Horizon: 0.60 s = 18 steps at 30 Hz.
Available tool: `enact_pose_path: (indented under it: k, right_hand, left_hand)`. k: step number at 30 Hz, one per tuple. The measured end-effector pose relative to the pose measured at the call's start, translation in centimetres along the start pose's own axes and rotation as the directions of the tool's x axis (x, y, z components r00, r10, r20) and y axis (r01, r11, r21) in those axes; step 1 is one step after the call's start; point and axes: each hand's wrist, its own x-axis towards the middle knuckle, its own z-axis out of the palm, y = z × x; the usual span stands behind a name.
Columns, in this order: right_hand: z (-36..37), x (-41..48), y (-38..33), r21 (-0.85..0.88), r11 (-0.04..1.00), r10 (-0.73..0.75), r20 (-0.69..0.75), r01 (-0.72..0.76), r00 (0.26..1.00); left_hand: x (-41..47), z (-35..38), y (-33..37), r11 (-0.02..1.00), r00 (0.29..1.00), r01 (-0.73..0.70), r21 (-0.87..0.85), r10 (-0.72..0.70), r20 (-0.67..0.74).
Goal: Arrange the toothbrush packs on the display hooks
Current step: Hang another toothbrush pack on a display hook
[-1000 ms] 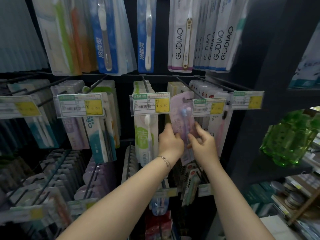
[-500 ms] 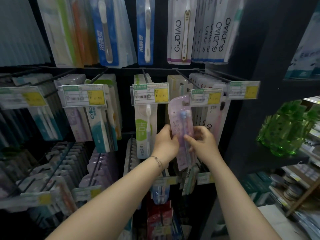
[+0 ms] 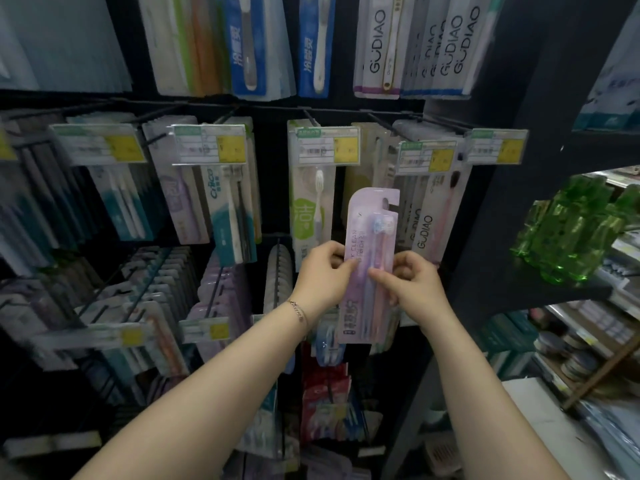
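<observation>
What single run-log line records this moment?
left hand: holds pack | right hand: holds pack | pack: upright, on no hook | step: hanging not yet done

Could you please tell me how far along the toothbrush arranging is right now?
Done: nearby hooks already carry rows of packs, such as the green-and-white ones. In hand: the left hand and right hand both pinch a lilac pack, held upright and off any hook. Left: threading its hang tab onto a hook.
</observation>
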Motion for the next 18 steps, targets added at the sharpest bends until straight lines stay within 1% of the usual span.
enact_pose_path:
  k: [5, 12, 18]
  right_hand:
    - [3.2, -2.1, -1.1, 0.003, 1.000, -0.025, -0.005, 0.025, 1.000]
    - [10.7, -6.0, -4.2, -0.013, 0.996, -0.087, 0.019, 0.087, 0.996]
    - [16.7, -9.0, -5.0, 0.002, 0.998, -0.070, 0.094, 0.070, 0.993]
  left_hand:
    - [-2.7, -3.6, -0.8, 1.000, 0.999, -0.005, 0.025, 0.006, -0.034]
    - [-6.3, -11.7, -2.5, 1.000, 0.996, -0.010, 0.016, 0.012, -0.086]
    - [-9.1, -17.5, -5.3, 0.998, 0.994, 0.020, 0.067, -0.012, -0.113]
